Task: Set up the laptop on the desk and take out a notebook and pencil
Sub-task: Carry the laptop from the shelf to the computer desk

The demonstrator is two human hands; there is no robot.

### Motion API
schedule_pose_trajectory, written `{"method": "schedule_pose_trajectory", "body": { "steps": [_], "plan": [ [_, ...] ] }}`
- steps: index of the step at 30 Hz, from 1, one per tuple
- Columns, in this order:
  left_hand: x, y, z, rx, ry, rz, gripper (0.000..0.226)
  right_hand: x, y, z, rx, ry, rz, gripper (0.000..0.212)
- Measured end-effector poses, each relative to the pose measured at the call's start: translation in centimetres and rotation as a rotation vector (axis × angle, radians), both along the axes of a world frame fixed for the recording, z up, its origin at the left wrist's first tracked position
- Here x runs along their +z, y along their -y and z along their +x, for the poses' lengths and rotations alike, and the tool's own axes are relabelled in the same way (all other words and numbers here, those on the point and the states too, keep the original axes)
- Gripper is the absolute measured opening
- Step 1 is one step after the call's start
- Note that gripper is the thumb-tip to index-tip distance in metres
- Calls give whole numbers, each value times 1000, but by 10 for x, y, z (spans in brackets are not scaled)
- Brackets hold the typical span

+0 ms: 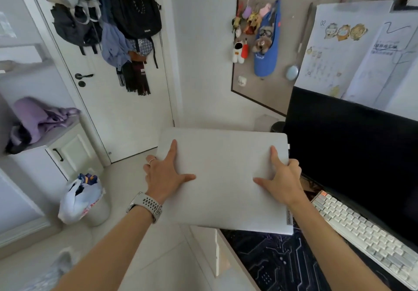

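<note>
A closed silver-white laptop (224, 177) is held in the air, lid up, over the left end of the desk (228, 252) and partly past its edge. My left hand (165, 175) grips its left side, thumb and forefinger spread on the lid, a watch on the wrist. My right hand (285, 180) grips the right side in the same way. No notebook or pencil is in view.
A dark circuit-pattern desk mat (278, 266) covers the desk. A white keyboard (366, 234) lies at the right before a black monitor (352, 155). A bin with a white bag (83, 200) stands on the floor at left. The door holds hanging bags (133, 6).
</note>
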State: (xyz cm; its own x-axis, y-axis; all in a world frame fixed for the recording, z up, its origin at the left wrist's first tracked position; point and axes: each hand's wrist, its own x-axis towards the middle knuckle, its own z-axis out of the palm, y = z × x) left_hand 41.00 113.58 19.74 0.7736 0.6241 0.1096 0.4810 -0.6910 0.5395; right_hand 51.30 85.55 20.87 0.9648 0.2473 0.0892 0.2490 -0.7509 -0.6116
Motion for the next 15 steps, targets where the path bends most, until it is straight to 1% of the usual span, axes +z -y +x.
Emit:
{"method": "schedule_pose_trajectory", "body": {
  "steps": [2, 4, 6, 11, 15],
  "plan": [
    [3, -13, 31, -24, -13, 5, 122, 1, -12, 25, -20, -1, 0, 104],
    [5, -28, 81, -69, -26, 10, 122, -2, -24, 63, -80, 4, 13, 104],
    [8, -31, 100, -94, -20, 26, 121, -2, -26, 73, -101, 20, 9, 105],
    [-12, -49, 190, -202, -45, 8, 120, -18, -43, 132, -227, 15, -7, 105],
    [-42, -69, 258, -315, -44, -7, 122, -35, -59, 166, -344, 5, -28, 105]
  ]
}}
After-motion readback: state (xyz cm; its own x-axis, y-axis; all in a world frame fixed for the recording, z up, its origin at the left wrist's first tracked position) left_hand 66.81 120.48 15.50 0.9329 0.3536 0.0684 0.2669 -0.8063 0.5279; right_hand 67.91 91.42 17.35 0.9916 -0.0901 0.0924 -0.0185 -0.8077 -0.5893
